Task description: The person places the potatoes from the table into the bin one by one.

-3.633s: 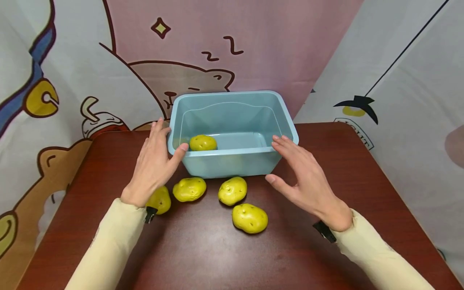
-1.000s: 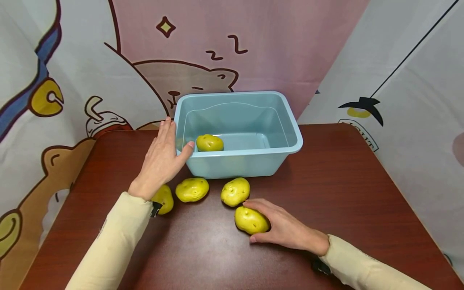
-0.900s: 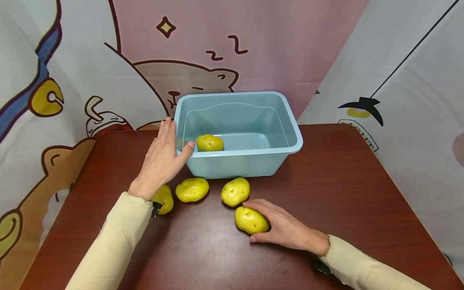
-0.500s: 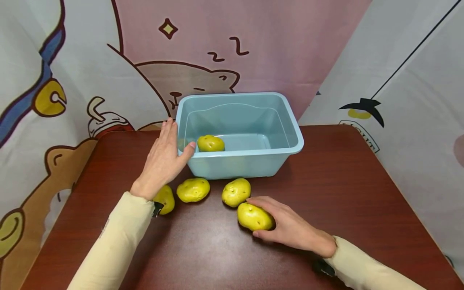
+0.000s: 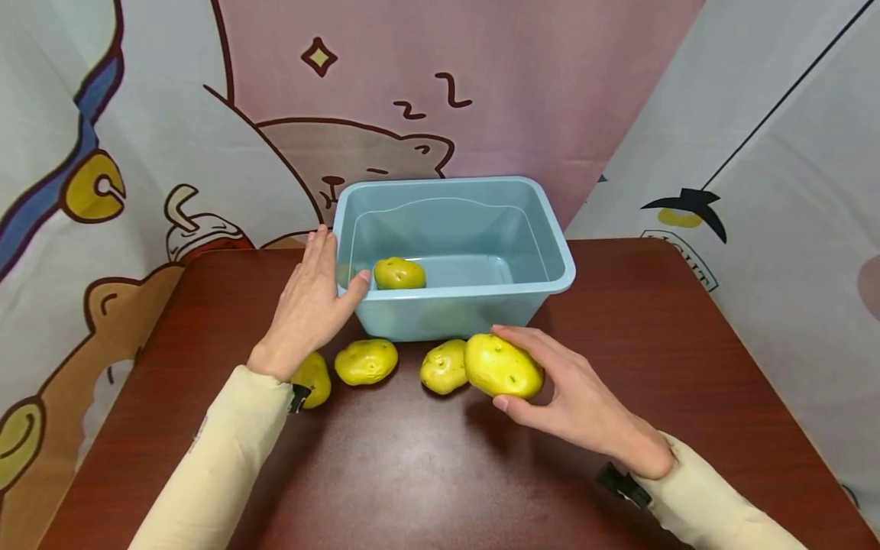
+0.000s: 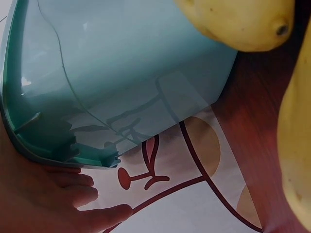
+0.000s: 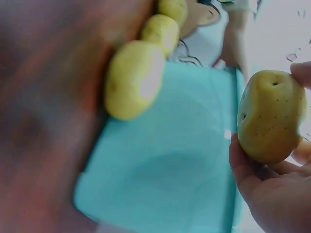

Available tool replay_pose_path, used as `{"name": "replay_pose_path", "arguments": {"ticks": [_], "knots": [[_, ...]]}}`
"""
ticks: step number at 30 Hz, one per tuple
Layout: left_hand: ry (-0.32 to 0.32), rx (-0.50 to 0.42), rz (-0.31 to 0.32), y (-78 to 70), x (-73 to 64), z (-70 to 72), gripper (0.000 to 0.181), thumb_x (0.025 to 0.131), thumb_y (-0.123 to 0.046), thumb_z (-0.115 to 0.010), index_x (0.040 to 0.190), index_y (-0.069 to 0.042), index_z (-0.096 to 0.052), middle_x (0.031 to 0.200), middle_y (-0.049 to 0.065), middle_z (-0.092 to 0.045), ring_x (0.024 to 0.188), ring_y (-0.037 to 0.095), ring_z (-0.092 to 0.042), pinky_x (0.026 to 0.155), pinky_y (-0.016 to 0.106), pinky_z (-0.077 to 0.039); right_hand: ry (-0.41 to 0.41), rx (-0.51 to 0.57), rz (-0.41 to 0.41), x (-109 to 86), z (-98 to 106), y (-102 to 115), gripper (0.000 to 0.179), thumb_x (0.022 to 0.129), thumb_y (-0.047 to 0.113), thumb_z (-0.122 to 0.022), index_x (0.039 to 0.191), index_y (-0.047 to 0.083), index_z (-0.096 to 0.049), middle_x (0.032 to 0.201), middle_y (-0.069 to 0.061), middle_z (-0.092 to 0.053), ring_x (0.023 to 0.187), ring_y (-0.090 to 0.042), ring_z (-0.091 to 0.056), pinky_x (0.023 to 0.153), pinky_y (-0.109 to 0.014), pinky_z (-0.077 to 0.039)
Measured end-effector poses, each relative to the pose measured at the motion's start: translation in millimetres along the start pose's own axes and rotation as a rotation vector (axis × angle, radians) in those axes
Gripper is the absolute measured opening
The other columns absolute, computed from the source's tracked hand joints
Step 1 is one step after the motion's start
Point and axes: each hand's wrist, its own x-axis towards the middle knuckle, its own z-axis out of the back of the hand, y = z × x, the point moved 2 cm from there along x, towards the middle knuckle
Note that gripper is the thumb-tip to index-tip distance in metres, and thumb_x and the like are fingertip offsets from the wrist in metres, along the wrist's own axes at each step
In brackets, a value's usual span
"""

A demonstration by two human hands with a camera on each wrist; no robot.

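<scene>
My right hand (image 5: 584, 401) grips a yellow potato (image 5: 503, 368) between thumb and fingers, above the table in front of the bin. The right wrist view also shows this potato (image 7: 272, 116) in the fingertips. My left hand (image 5: 305, 302) touches the left end of a light blue plastic bin (image 5: 454, 312), its fingers fairly straight along the outside and its thumb over the front rim corner. One potato (image 5: 399, 273) lies inside the bin at the left. On the table before it are a potato (image 5: 367, 361), another potato (image 5: 441, 368) partly covered by the held one, and a third potato (image 5: 314, 380) half hidden by my left wrist.
The bin stands near the back of a dark red-brown table (image 5: 412, 473). Behind it hangs a printed cartoon curtain (image 5: 509, 92), close to the table's rear edge. Black straps (image 5: 622, 485) circle both wrists.
My right hand came down from the bin's right side, took hold of the nearest potato, and has now raised it upward toward the bin. The left hand stays at the bin's left end.
</scene>
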Motion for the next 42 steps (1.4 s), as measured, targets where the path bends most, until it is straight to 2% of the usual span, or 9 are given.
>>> {"name": "replay_pose_path", "arguments": {"ticks": [4,11,17,21,24,27,30,36,42], "knots": [[-0.007,-0.003,-0.008,-0.6,-0.9,-0.2,0.093,0.103,-0.063,-0.039,0.163,0.004,-0.015,0.173,0.015,-0.003,0.160,0.029,-0.001,0.124,0.060,-0.017,-0.058,0.014,-0.011,8.2,15,8,0.082,0.081,0.022,-0.090,0.153,0.022,-0.051,0.144,0.009,-0.056,0.116,-0.009,-0.058,0.092,-0.023,-0.051],[-0.011,-0.018,-0.010,-0.8,-2.2,-1.9,0.092,0.103,-0.062,-0.039,0.163,0.004,-0.015,0.173,0.016,-0.003,0.159,0.029,-0.001,0.124,0.060,-0.016,-0.175,0.063,0.010,30.3,42,21,0.081,0.081,0.010,-0.088,0.153,0.023,-0.053,0.147,0.005,-0.057,0.121,-0.013,-0.057,0.098,-0.018,-0.046],[-0.014,-0.018,-0.013,-1.0,-1.6,-1.7,0.092,0.104,-0.061,-0.039,0.163,0.003,-0.015,0.173,0.016,-0.004,0.159,0.031,-0.002,0.124,0.059,-0.017,-0.224,0.072,0.039,53.0,59,26,0.079,0.082,0.006,-0.086,0.152,0.023,-0.054,0.147,0.005,-0.059,0.117,-0.012,-0.058,0.095,-0.018,-0.048],[-0.013,-0.017,-0.013,-1.3,0.5,-1.6,0.092,0.103,-0.062,-0.039,0.163,0.003,-0.015,0.173,0.016,-0.005,0.159,0.032,-0.004,0.124,0.058,-0.016,-0.229,0.061,0.034,67.2,65,26,0.076,0.085,0.010,-0.085,0.152,0.025,-0.054,0.143,0.004,-0.061,0.110,-0.012,-0.059,0.082,-0.018,-0.053],[-0.009,-0.014,-0.010,-1.2,1.2,-0.8,0.092,0.103,-0.062,-0.039,0.163,0.004,-0.015,0.173,0.017,-0.005,0.159,0.031,-0.003,0.124,0.058,-0.016,-0.220,0.056,0.020,77.8,67,24,0.072,0.087,0.015,-0.084,0.152,0.025,-0.054,0.142,0.004,-0.061,0.111,-0.013,-0.060,0.084,-0.018,-0.053],[-0.005,-0.012,-0.009,-1.1,1.5,0.4,0.093,0.103,-0.062,-0.040,0.163,0.004,-0.014,0.173,0.017,-0.004,0.159,0.031,-0.002,0.124,0.058,-0.015,-0.209,0.040,-0.002,87.9,70,21,0.069,0.089,0.022,-0.083,0.152,0.025,-0.055,0.142,0.005,-0.061,0.115,-0.014,-0.060,0.093,-0.019,-0.047],[-0.006,-0.011,-0.011,-0.8,1.2,1.1,0.092,0.103,-0.061,-0.039,0.163,0.004,-0.014,0.172,0.017,-0.004,0.159,0.032,-0.003,0.124,0.058,-0.015,-0.192,0.025,-0.042,96.9,70,18,0.067,0.090,0.029,-0.081,0.152,0.027,-0.054,0.142,0.006,-0.061,0.116,-0.014,-0.059,0.092,-0.023,-0.047],[0.002,-0.015,-0.003,-0.3,0.2,-0.3,0.092,0.103,-0.062,-0.039,0.163,0.003,-0.014,0.173,0.016,-0.003,0.159,0.030,-0.002,0.124,0.058,-0.015,-0.147,0.012,-0.098,109.9,69,10,0.068,0.092,0.039,-0.078,0.153,0.026,-0.053,0.142,0.005,-0.060,0.112,-0.016,-0.058,0.089,-0.040,-0.050],[-0.010,-0.010,-0.012,0.0,2.0,0.0,0.092,0.103,-0.061,-0.040,0.163,0.004,-0.014,0.172,0.017,-0.005,0.159,0.031,-0.003,0.124,0.058,-0.016,-0.121,-0.018,-0.118,123.2,67,-2,0.068,0.092,0.045,-0.076,0.152,0.022,-0.053,0.138,0.002,-0.062,0.104,-0.018,-0.059,0.084,-0.041,-0.048]]}}
